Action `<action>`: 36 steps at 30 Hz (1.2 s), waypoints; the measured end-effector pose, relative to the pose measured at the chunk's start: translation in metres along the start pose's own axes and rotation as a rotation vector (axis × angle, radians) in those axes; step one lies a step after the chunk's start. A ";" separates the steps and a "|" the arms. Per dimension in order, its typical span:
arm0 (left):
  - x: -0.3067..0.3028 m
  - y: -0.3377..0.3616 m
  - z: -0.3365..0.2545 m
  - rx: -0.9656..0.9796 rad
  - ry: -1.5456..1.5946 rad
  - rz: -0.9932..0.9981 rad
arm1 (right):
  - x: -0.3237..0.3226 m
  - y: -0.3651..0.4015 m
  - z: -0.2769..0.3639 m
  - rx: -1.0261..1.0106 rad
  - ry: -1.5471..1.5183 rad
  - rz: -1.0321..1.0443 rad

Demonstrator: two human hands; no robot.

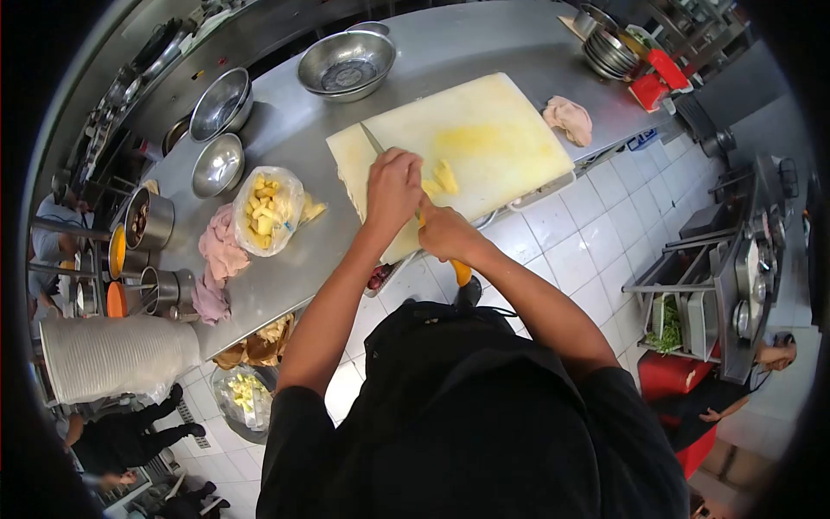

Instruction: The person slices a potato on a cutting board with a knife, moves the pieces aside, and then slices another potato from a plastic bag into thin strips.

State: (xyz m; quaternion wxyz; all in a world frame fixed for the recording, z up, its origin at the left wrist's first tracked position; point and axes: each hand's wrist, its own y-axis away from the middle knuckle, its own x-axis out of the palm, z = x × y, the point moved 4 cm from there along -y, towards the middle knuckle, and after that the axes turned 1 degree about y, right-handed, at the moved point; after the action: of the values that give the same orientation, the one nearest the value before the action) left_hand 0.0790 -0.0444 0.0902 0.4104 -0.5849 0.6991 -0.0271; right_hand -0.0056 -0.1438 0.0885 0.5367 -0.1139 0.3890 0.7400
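A knife lies slantwise over the left part of a white cutting board, its blade tip pointing up and left. My left hand is closed over the middle of the blade, which it partly hides. Just below and to the right, my right hand is wrapped round the orange handle. Yellow peeled pieces rest on the board beside my hands, near a yellow stain. Left of the board, a clear plastic bag holds several more yellow pieces.
Metal bowls stand along the back and left of the steel counter. Pink cloths lie beyond the bag, another cloth right of the board. A red scale is at back right. Other people are at both sides.
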 end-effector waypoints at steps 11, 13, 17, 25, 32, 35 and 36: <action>-0.027 0.045 0.056 -0.200 -0.025 -0.084 | 0.003 0.000 -0.006 -0.016 -0.047 -0.028; -0.029 0.063 0.051 -0.102 -0.106 -0.085 | 0.005 -0.004 -0.010 -0.029 -0.002 -0.056; -0.016 0.075 0.045 -0.049 -0.106 -0.111 | 0.007 -0.003 -0.008 -0.006 0.027 -0.044; -0.008 0.079 0.043 0.013 -0.085 -0.122 | -0.006 0.009 0.013 -0.036 0.172 -0.076; -0.009 0.074 0.039 0.013 -0.045 -0.151 | 0.004 0.034 0.022 -0.061 0.290 -0.104; -0.006 0.074 0.042 0.008 -0.036 -0.166 | 0.012 0.033 0.020 -0.015 0.233 -0.089; -0.005 0.075 0.043 0.004 -0.033 -0.170 | 0.015 0.033 0.019 0.003 0.229 -0.084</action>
State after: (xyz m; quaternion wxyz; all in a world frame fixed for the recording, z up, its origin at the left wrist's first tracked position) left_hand 0.0455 0.0022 0.0258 0.4193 -0.6418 0.6399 -0.0534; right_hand -0.0358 -0.1238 0.1071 0.5196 -0.2133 0.4436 0.6984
